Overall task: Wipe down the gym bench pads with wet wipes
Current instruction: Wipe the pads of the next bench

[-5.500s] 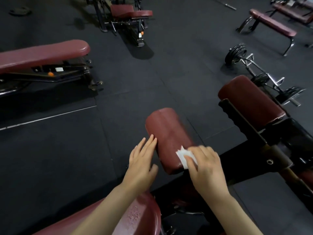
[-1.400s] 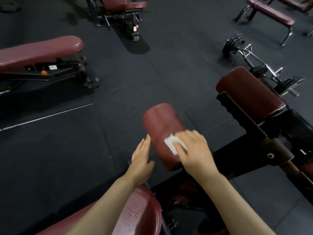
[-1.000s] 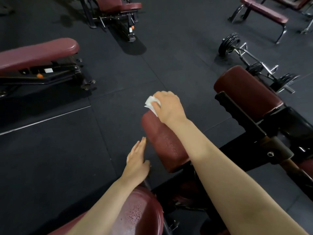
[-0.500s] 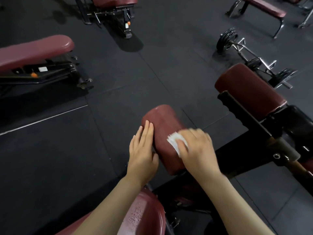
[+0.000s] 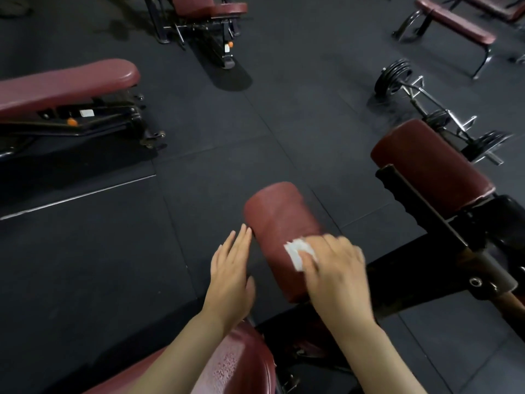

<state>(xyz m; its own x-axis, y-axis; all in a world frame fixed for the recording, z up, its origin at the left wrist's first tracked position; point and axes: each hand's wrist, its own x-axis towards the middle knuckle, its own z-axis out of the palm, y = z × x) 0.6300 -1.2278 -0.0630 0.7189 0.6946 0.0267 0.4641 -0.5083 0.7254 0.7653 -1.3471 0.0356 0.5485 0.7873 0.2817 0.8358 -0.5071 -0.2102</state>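
A dark red roller pad (image 5: 279,223) sits in the middle, low down. It is round like a log and points away from the person. Everything else is told from this pad.

The right hand (image 5: 338,277) lies on the near right side of the pad. It presses a white wipe (image 5: 298,253) down onto the pad's top. The wipe peeks out from under the fingers on the hand's left side. The hand is blurry, so it is hard to see if the fingers curl round the wipe or just lie flat on it.

The left hand (image 5: 231,273) is just left of the pad. Its fingers are straight and close together, and it holds nothing. The fingertips look like they touch the pad's left side.

Right of the pad is a second roller pad (image 5: 431,166), bigger in the view, on a black frame (image 5: 420,220). Nearer than the pad, at the bottom edge, is a red seat (image 5: 241,362) with small shiny drops on it, under the left arm.

Far left of the pad is a long red bench (image 5: 65,83) on a black base. Beyond the pad, at the top, stands another bench (image 5: 210,7). Beyond the pad to the right, a bar with weights (image 5: 393,78) lies on the dark floor (image 5: 85,280). A flat bench (image 5: 454,19) stands behind it.
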